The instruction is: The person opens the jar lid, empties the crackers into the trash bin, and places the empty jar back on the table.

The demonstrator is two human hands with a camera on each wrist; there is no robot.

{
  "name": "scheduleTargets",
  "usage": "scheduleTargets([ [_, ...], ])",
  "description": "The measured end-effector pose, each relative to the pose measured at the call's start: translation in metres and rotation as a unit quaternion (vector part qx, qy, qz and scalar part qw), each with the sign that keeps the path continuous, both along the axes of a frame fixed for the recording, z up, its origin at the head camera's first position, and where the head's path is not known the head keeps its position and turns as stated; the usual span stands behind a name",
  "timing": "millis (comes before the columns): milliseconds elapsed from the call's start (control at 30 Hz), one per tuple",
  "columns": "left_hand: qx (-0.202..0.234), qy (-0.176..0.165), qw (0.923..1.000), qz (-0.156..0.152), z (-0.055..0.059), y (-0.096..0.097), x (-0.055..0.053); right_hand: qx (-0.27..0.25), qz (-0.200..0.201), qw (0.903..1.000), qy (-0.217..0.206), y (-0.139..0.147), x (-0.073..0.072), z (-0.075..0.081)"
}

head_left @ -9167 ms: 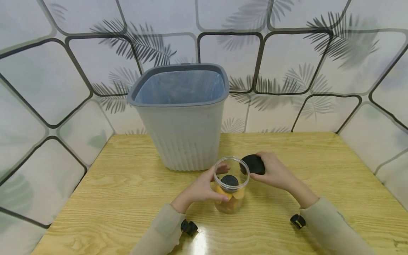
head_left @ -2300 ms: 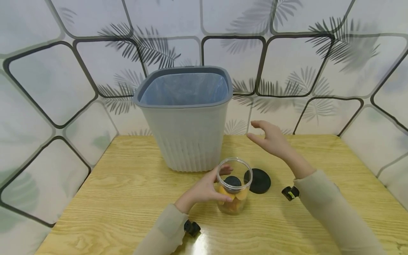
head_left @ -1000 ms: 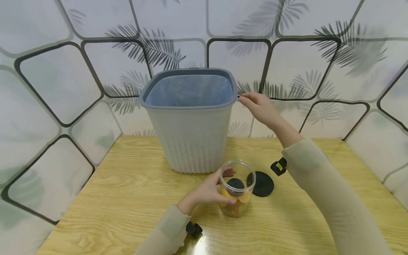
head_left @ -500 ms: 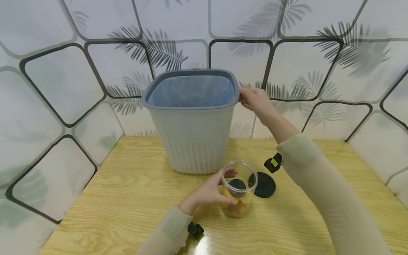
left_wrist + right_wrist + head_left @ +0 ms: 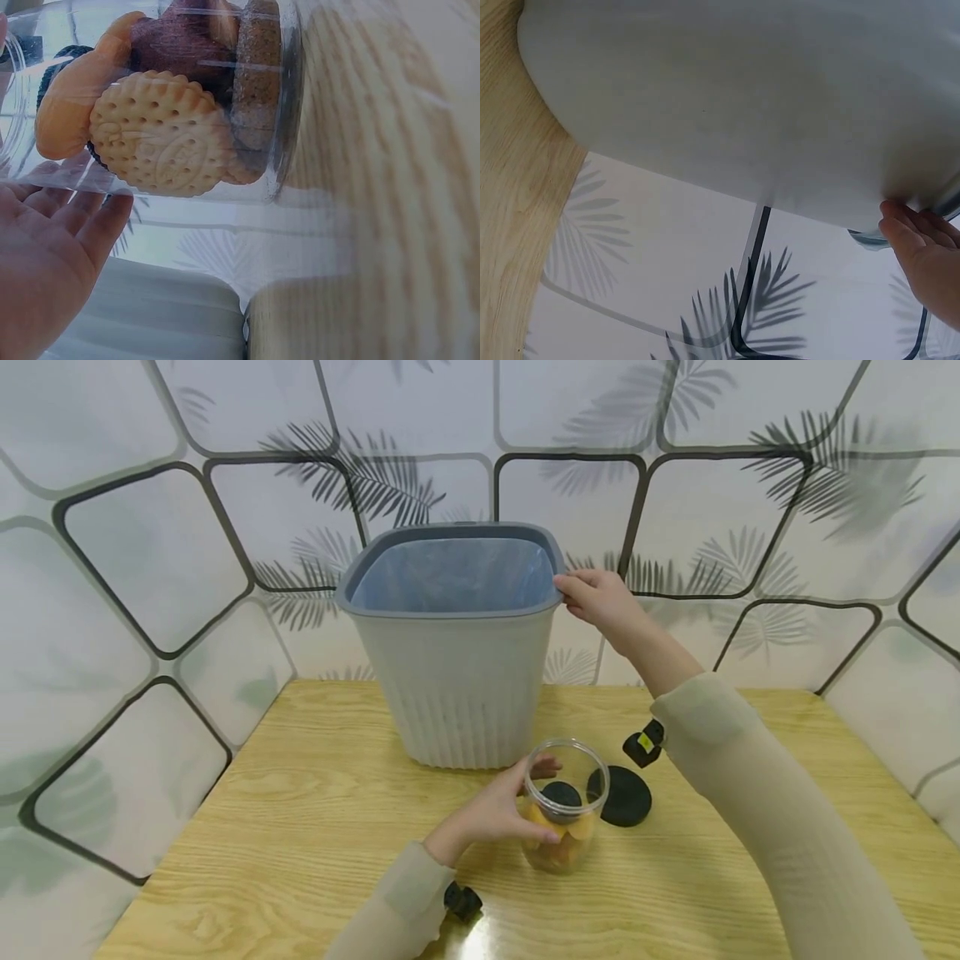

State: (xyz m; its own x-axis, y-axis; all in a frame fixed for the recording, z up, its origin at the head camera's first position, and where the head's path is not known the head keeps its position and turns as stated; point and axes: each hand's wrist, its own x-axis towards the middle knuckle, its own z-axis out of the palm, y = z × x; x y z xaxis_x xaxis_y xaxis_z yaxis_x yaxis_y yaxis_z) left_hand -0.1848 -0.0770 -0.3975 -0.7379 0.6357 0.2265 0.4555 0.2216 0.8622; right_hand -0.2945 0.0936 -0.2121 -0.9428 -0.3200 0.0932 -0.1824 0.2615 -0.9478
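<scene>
The bin hides its own floor. The right wrist view crops the right hand, and the head view crops the table on the near side.

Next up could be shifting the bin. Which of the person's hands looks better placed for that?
Likely the right hand: its thumb and fingers grip the bin's rim at the right side, while the left hand is curled around the clear jar on the table.
</scene>
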Motion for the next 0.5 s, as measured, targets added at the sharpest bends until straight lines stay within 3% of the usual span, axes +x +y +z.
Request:
scheduleTargets([
  [267, -0.003, 0.007, 1.0, -0.003, 0.0017, 0.0011, 0.0017, -0.006, -0.002, 0.9999, 0.012, -0.0002, 0.0018, -0.0017],
  [500, -0.015, 0.011, 0.9997, 0.015, 0.0061, 0.0032, 0.0058, -0.015, -0.006, 0.9997, 0.021, -0.0025, 0.0025, -0.0032],
])
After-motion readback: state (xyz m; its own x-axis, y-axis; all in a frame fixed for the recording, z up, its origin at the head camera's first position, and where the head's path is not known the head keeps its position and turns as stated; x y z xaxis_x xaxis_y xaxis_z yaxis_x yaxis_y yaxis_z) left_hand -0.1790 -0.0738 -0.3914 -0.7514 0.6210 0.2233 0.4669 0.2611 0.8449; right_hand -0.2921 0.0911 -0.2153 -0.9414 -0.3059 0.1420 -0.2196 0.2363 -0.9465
